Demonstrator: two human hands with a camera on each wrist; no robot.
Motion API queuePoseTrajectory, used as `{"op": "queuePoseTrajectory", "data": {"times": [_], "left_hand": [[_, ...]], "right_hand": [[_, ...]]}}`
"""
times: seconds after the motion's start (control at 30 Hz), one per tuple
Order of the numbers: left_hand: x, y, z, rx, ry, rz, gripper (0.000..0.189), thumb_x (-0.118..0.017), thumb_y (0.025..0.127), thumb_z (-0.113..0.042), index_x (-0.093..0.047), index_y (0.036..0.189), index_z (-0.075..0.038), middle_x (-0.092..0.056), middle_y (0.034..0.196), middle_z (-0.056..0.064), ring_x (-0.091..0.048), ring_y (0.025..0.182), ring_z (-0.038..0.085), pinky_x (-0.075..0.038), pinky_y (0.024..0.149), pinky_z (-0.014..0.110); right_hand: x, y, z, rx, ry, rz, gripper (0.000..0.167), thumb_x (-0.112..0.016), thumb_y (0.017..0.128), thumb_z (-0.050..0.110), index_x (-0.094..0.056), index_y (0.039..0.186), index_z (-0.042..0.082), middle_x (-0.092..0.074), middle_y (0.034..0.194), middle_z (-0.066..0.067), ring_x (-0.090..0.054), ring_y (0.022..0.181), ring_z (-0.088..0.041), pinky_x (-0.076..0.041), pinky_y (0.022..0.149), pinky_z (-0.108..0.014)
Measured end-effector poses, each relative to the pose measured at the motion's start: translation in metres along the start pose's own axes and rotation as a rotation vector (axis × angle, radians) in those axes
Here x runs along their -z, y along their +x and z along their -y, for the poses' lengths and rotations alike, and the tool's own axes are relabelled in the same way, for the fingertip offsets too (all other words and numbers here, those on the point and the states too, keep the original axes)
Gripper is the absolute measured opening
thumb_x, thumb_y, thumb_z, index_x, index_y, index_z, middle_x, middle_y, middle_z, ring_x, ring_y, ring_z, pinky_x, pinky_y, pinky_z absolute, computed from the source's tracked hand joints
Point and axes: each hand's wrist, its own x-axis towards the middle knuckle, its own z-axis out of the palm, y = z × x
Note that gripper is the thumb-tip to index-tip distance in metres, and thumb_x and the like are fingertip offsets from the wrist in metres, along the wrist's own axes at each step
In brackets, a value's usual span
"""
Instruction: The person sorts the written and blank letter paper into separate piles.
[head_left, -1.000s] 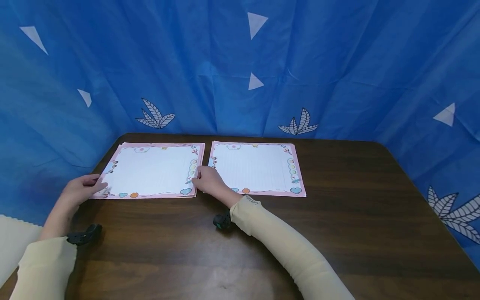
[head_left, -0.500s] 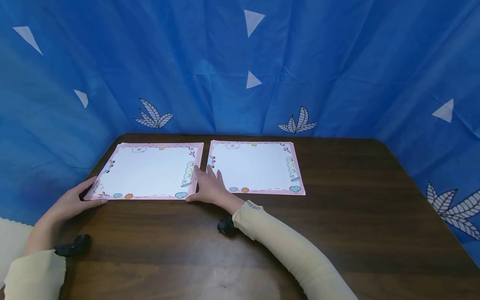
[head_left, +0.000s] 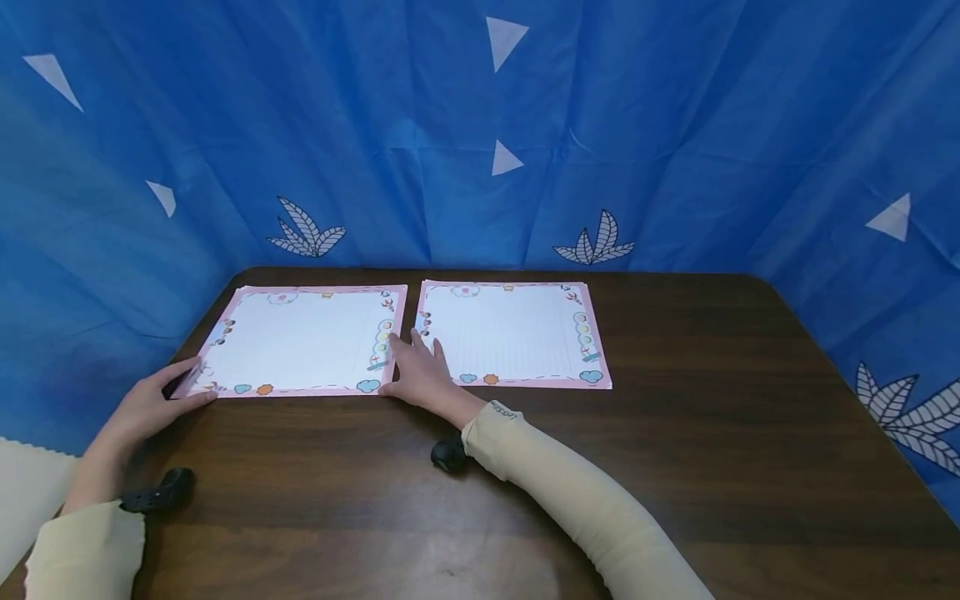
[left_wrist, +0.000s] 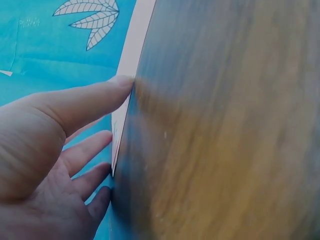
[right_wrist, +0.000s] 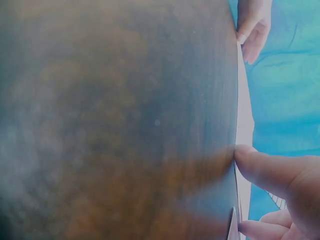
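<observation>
Stack of rectangular white paper sheets with a pink, cartoon-printed border (head_left: 300, 342), lying flat, and two hands frame it! The left hand (head_left: 146, 406) is at the near-left corner, thumb on the near edge, fingers extended by the side; over at the near-right corner, the right hand (head_left: 423, 375) mirrors it, fingers spread. Neither curls round the paper: light contact only. Looks like edges being squared up, nearly flush by my reckoning; the next move calls for gentle, even pressure from both sides, lest a sheet buckle. Just to the right, a matching pink-bordered paper stack (head_left: 510, 333), faintly ruled. Beneath, the brown wood-grain table (head_left: 712, 417); behind, a blue cloth curtain (head_left: 480, 100). Any writing? Tiny dark lettering (head_left: 504, 410) on the right arm's cream fabric cuff (head_left: 487, 433), too small to read. No legible brand.
</observation>
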Motion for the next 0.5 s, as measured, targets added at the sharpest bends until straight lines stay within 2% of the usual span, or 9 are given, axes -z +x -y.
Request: {"op": "queuePoseTrajectory", "data": {"times": [0.2,0.5], "left_hand": [[-0.0034,-0.0016,-0.0015,0.016,-0.005,-0.04,0.084,-0.057,0.09,-0.043,-0.019,0.141,0.01,-0.015,0.134,0.046,-0.016,0.119,0.062,-0.021,0.086,0.074],[-0.0079,-0.0007,-0.0035,0.002,-0.038,-0.069,0.082,-0.057,0.09,-0.043,-0.02,0.142,0.009,-0.017,0.135,0.045,-0.017,0.12,0.061,-0.021,0.087,0.074]], "right_hand": [[-0.0011,0.0003,-0.0007,0.004,0.026,-0.001,0.077,-0.074,0.08,0.036,-0.038,0.143,0.011,-0.042,0.142,-0.002,-0.03,0.134,-0.017,-0.016,0.109,-0.037],[-0.0005,0.001,-0.002,0.017,0.003,-0.023,0.069,-0.072,0.082,0.035,-0.044,0.14,0.011,-0.048,0.137,-0.002,-0.037,0.129,-0.017,-0.02,0.109,-0.038]]}}
